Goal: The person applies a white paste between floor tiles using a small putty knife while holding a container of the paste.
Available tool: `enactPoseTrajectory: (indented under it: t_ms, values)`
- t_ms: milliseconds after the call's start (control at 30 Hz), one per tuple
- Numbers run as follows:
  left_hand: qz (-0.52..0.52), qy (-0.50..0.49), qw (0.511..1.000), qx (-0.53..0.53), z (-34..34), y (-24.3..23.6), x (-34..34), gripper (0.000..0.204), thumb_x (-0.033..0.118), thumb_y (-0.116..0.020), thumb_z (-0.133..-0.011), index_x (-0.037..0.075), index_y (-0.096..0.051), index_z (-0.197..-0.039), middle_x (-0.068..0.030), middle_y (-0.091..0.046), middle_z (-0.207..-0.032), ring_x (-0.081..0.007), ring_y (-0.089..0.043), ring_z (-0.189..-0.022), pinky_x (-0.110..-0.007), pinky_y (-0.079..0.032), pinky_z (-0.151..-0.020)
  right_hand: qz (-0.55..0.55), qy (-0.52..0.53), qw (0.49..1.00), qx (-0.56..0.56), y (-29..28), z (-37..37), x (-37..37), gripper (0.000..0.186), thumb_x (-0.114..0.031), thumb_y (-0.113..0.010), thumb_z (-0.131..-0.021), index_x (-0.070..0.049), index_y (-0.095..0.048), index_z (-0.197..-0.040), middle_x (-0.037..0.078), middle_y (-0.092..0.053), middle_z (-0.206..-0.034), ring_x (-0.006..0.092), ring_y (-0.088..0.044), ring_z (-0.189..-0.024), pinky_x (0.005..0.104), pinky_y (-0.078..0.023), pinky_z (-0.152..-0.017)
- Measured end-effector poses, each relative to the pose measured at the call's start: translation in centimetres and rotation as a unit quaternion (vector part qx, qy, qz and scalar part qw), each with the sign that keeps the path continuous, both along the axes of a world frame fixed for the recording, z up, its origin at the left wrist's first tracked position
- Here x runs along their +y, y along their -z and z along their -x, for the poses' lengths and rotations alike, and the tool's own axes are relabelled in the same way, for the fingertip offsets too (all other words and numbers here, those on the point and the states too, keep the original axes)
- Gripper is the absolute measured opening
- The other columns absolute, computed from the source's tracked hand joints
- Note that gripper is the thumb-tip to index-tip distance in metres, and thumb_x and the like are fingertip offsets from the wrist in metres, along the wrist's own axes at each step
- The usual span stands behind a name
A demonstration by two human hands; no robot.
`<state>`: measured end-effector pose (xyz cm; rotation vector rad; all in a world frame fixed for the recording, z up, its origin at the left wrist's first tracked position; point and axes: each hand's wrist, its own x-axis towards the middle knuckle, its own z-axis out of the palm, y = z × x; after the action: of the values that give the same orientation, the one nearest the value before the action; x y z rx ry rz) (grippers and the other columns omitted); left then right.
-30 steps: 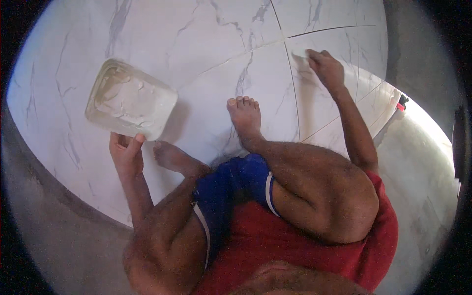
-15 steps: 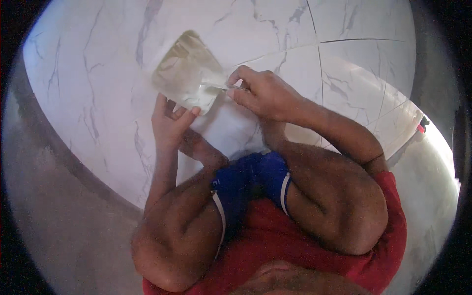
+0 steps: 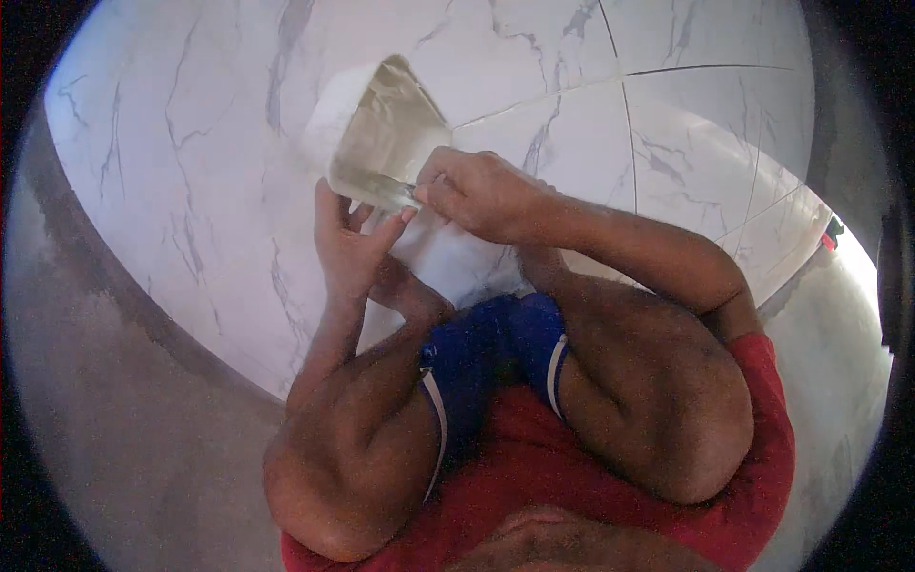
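Note:
A white plastic tub [image 3: 381,110] with pale paste inside is tilted on its side above the tiles, its opening toward the right. My left hand [image 3: 355,250] grips the tub's lower edge from beneath, thumb at the rim. At the tub's near right rim is my right hand [image 3: 484,195], fingers closed on a thin flat metal tool [image 3: 398,187], like a small scraper, whose blade is inside the tub.
I squat on white grey-veined floor tiles [image 3: 219,172] with dark joints at the right, between my bent bare legs [image 3: 667,391] and blue shorts. Grey bare floor [image 3: 143,400] borders the tiles. A small red and black object [image 3: 830,236] lies at the far right edge.
My right hand has come from the tiles on the right to the tub with the tool. The tub has moved up and rightward and tipped further onto its side.

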<state>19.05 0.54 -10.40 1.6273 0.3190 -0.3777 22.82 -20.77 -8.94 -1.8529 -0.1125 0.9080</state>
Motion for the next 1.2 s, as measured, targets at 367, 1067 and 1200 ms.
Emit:
enactPoseTrajectory:
  t_ms: [367, 1067, 1200]
  values:
    - [-0.003, 0.021, 0.999, 0.047, 1.6, 1.4, 2.1, 0.069, 0.002, -0.087, -0.072, -0.001, -0.047, -0.128, -0.0115, -0.055, -0.123, -0.0232, -0.058, -0.119, -0.04, -0.056, -0.097, -0.217, 0.135, 0.898, 0.359, -0.4, -2.2, -6.7, 0.035, -0.03, -0.058, -0.1, 0.003, -0.059, -0.112, 0.01, -0.069, -0.077, 0.0035, -0.044, -0.044, 0.0181, -0.034, -0.04]
    - [0.026, -0.122, 0.992, 0.014, 2.0, 2.4, 4.5, 0.079, 0.001, -0.082, -0.075, -0.003, -0.041, -0.143, -0.0167, -0.053, -0.135, -0.029, -0.053, -0.127, -0.042, -0.049, -0.102, 0.326, -0.272, 0.86, -0.283, 7.4, 2.4, -10.4, 0.051, -0.018, -0.058, -0.092, -0.019, -0.049, -0.143, 0.01, -0.06, -0.114, 0.0276, -0.064, -0.104, 0.0411, -0.058, -0.078]
    - [0.0, -0.121, 0.992, 0.019, 1.9, 1.9, 4.5, 0.079, 0.0, -0.082, -0.075, -0.003, -0.042, -0.142, -0.017, -0.053, -0.136, -0.0289, -0.053, -0.126, -0.041, -0.049, -0.102, 0.352, -0.237, 0.861, -0.281, 7.9, 3.1, -14.5, 0.049, -0.018, -0.058, -0.093, -0.02, -0.051, -0.142, 0.01, -0.06, -0.114, 0.0278, -0.063, -0.105, 0.0413, -0.058, -0.077]
